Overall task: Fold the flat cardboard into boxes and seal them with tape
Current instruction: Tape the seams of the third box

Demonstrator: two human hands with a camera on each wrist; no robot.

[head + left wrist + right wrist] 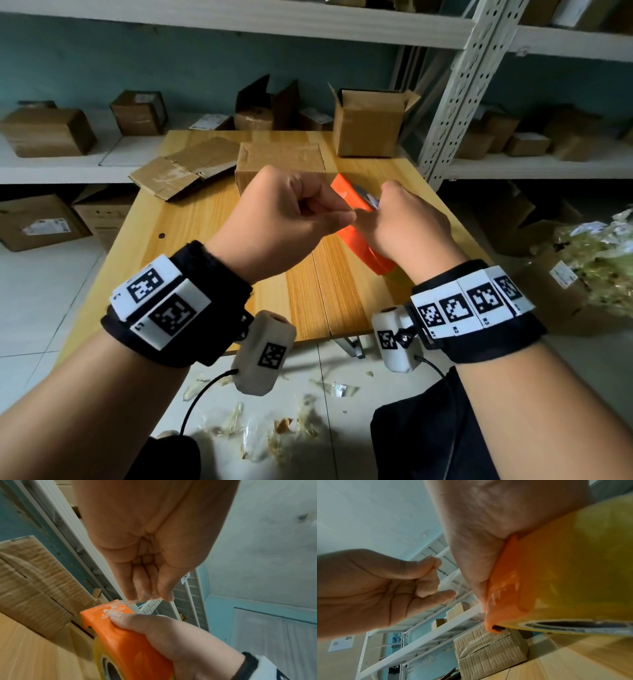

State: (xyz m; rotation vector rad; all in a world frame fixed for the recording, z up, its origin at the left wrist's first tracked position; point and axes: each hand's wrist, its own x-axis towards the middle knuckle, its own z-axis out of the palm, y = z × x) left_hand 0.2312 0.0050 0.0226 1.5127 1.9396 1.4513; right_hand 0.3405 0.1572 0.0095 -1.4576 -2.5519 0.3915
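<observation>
My right hand (404, 222) grips an orange tape dispenser (356, 205) with a yellowish clear tape roll (573, 574), held above the wooden table (308, 291). Its thumb presses the dispenser's front end (109, 615). My left hand (291, 212) pinches the free end of clear tape (149, 600) between thumb and fingers at the dispenser's tip. Behind the hands sits a folded cardboard box (281, 161), its top seam showing tape (488, 649). Flat cardboard (185, 168) lies at the table's far left.
An open box (370, 123) stands at the table's far right corner. White shelves (68, 164) with several boxes run behind and to both sides; a perforated metal post (459, 96) rises at right. Tape scraps litter the tiled floor (274, 428).
</observation>
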